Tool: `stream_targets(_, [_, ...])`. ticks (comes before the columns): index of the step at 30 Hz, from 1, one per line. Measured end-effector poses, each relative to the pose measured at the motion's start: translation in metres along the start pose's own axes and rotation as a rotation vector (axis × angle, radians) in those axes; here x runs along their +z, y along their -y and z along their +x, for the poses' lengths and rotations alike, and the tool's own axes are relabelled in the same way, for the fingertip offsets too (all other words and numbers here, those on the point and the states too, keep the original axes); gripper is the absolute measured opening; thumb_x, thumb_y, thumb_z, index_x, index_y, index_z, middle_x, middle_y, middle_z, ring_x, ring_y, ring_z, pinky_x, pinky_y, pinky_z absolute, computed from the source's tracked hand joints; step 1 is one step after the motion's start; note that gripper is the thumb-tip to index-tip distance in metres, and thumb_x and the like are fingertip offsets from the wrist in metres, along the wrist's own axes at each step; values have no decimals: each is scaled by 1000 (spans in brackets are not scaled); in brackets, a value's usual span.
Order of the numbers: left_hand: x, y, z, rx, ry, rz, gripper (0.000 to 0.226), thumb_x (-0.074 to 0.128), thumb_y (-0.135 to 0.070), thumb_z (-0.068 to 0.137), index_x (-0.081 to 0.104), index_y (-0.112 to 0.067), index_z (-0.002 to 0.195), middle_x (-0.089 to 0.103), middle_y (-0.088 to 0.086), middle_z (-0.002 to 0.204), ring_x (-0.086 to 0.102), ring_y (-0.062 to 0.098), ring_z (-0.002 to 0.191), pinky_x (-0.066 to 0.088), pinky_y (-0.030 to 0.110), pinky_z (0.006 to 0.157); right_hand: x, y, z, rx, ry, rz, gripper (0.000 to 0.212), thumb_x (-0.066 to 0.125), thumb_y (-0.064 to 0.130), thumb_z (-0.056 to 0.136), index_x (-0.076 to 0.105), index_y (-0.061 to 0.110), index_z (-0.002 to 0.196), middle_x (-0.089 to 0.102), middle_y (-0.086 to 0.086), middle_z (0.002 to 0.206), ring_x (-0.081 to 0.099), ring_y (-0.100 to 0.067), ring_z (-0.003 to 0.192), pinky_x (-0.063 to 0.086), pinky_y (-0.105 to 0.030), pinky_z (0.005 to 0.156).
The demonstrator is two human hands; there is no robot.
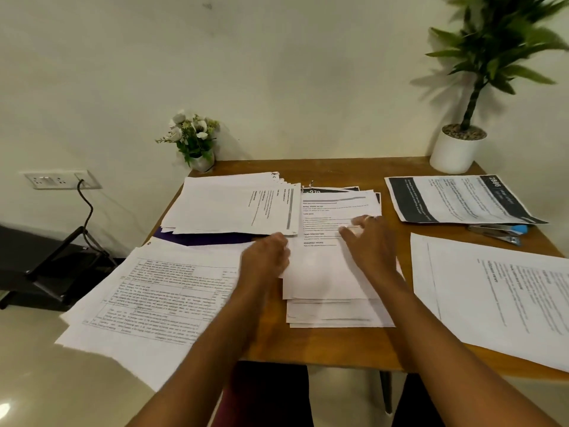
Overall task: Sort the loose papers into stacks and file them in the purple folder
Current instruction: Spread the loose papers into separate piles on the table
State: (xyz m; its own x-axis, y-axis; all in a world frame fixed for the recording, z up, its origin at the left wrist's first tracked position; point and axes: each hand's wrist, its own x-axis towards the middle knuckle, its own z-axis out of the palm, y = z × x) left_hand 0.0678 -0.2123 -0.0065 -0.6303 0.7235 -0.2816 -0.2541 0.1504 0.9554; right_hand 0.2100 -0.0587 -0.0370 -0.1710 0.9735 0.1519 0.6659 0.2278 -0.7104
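My right hand (369,241) lies flat, fingers spread, on the centre paper stack (326,278) just right of the purple folder (200,239); left hand (265,254) at the stack's edge, grip unclear; staggered sheets may skew if I push.

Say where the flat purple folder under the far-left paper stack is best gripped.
Probably pinch the purple folder by its exposed near edge, coming from the front-left: only that strip shows, because the white paper stack lies flat over the rest.
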Motion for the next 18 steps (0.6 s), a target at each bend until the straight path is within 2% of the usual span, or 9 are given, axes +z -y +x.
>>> stream_targets(2, [19,28,-12,229,21,362,24,58,-30,101,65,-25,124,66,-6,125,60,16,121,51,26,97,-10,-22,3,54,6,-70,52,76,43,88,63,19,132,58,-4,140,51,-27,130,44,-45,106])
stream_targets(4, [33,58,-18,451,83,649,31,58,-32,101,59,-29,132,55,-12,141,47,4,131,42,21,107,-18,-34,3,92,18,-9,52,76,36,90,59,17,136,56,-6,143,49,-29,134,41,-49,110])
stream_targets(6, [47,82,-17,592,150,882,35,53,-39,101,55,-31,135,44,-12,153,33,6,145,29,31,122,-22,-41,1,104,12,124,44,72,27,94,60,16,135,58,-6,143,55,-29,132,44,-45,108])
stream_targets(8, [56,92,-14,638,183,1059,41,47,-50,100,54,-33,137,39,-11,158,26,12,151,20,40,126,-27,-42,-1,92,-17,195,35,68,22,96,64,16,131,62,-5,140,60,-27,127,48,-39,104])
stream_targets(11, [56,93,-10,644,181,1117,54,48,-66,94,53,-36,137,37,-14,159,25,12,151,13,36,125,-31,-42,-3,61,-48,228,31,67,20,97,66,17,128,63,-5,138,61,-26,125,49,-36,100])
stream_targets(14, [53,91,-10,652,204,1133,65,52,-76,86,53,-37,138,36,-15,159,24,11,151,8,31,121,-32,-41,-4,-20,-92,244,34,68,18,96,65,19,130,58,-3,145,58,-24,129,50,-35,101])
stream_targets(18, [52,90,-11,671,204,1130,69,53,-78,84,52,-36,140,37,-15,159,24,10,151,7,28,120,-32,-43,-9,-101,-163,423,34,69,18,96,64,24,129,53,4,149,61,-9,118,51,-12,84])
